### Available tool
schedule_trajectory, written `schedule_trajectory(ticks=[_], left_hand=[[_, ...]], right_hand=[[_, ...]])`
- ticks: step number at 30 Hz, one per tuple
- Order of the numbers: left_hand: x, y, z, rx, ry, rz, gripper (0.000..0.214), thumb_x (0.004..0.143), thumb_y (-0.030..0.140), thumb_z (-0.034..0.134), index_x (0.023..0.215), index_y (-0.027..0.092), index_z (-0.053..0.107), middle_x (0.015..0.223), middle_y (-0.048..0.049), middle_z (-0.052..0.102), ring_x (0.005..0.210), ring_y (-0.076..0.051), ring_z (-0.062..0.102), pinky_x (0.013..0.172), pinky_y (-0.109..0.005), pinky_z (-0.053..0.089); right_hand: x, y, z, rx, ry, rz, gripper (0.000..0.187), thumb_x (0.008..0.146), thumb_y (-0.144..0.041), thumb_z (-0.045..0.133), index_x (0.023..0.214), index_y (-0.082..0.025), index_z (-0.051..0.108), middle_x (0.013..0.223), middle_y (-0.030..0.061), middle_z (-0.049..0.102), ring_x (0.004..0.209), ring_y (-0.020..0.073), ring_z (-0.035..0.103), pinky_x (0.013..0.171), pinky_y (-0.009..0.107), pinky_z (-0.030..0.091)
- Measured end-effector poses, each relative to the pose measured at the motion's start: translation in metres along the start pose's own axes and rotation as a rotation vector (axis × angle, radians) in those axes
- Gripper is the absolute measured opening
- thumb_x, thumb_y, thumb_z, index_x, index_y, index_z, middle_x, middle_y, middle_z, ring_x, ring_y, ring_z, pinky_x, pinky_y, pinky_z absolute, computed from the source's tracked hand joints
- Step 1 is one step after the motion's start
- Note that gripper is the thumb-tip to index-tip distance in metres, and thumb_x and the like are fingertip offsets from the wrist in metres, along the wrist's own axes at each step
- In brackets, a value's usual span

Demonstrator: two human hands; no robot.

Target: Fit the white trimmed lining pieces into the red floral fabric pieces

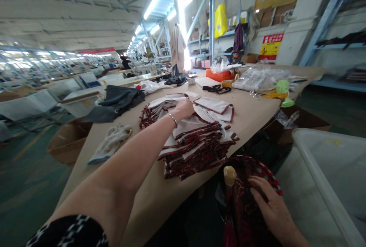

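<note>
A stack of folded fabric pieces [197, 147], white on their upper faces with dark red patterned edges, lies on the brown-covered table. Over its far part reaches my left hand [184, 110], with a bracelet at the wrist. Its fingers are closed on a white fabric piece [187, 126] at the top; the fingertips are partly hidden. Below the table's edge at right, my right hand [270, 203] rests on dark red patterned cloth [243, 193], its fingers stretched out. A pale rounded knob [229, 175] stands beside that cloth.
A work glove [111, 142] and dark grey fabric [117, 102] lie left of the stack. Folded white pieces [213, 104] sit behind it. Farther back are a tape roll [227, 83], plastic bags [260, 77] and an orange box [219, 75]. A white bin [311, 170] stands at right.
</note>
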State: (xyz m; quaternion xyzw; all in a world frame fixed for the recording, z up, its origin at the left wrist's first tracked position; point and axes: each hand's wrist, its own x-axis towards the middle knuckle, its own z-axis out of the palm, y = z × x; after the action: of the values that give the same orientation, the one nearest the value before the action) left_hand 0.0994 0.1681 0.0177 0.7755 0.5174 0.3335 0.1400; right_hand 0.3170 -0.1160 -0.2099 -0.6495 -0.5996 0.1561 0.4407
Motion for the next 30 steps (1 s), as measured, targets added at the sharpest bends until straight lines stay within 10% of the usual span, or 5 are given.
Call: schedule_trajectory(ticks=[4,13,22,25,30], left_hand=[[-0.034,0.002,-0.028,0.131,-0.090,0.020,0.005,0.070,0.011,0.064,0.066,0.012,0.066,0.066,-0.0031,0.062,0.074,-0.019,0.061,0.073,-0.031,0.047],[-0.139,0.013,-0.051,0.328,0.021,0.219,0.012,0.075,0.015,0.049,0.071,0.019,0.060,0.070,-0.0020,0.062,0.068,-0.017,0.055,0.065,-0.029,0.040],[-0.202,0.003,-0.058,0.248,0.139,0.145,0.013,0.072,0.013,0.048,0.063,0.022,0.047,0.066,-0.0010,0.055,0.064,-0.016,0.051,0.061,-0.028,0.035],[-0.231,-0.009,-0.044,0.159,0.133,0.049,0.011,0.070,0.012,0.050,0.064,0.022,0.048,0.065,-0.0005,0.055,0.062,-0.015,0.049,0.060,-0.027,0.035],[-0.274,-0.019,0.004,-0.474,0.094,-0.251,0.009,0.071,0.013,0.050,0.069,0.021,0.050,0.058,0.0040,0.051,0.050,-0.011,0.045,0.049,-0.022,0.035]], right_hand=[[0.050,-0.074,-0.020,0.094,0.058,-0.264,0.018,0.091,-0.032,0.049,0.098,-0.024,0.064,0.109,0.0058,0.064,0.104,0.0195,0.061,0.092,0.033,0.050],[0.151,-0.206,0.023,-0.250,-0.055,-0.617,0.032,0.087,-0.022,0.052,0.118,-0.016,0.059,0.114,0.0114,0.060,0.111,0.0275,0.051,0.097,0.044,0.042],[0.153,-0.191,0.020,-0.677,-0.183,-0.532,0.034,0.082,-0.007,0.043,0.108,-0.016,0.063,0.104,0.0139,0.064,0.092,0.0279,0.060,0.077,0.037,0.044],[0.138,-0.181,0.003,-0.487,-0.104,-0.350,0.043,0.074,-0.008,0.048,0.113,-0.018,0.061,0.104,0.0108,0.068,0.091,0.0266,0.063,0.077,0.034,0.045],[0.059,-0.164,0.001,-0.215,-0.213,-0.513,0.031,0.071,-0.007,0.043,0.092,-0.019,0.062,0.082,0.0061,0.068,0.077,0.0209,0.062,0.070,0.028,0.045]])
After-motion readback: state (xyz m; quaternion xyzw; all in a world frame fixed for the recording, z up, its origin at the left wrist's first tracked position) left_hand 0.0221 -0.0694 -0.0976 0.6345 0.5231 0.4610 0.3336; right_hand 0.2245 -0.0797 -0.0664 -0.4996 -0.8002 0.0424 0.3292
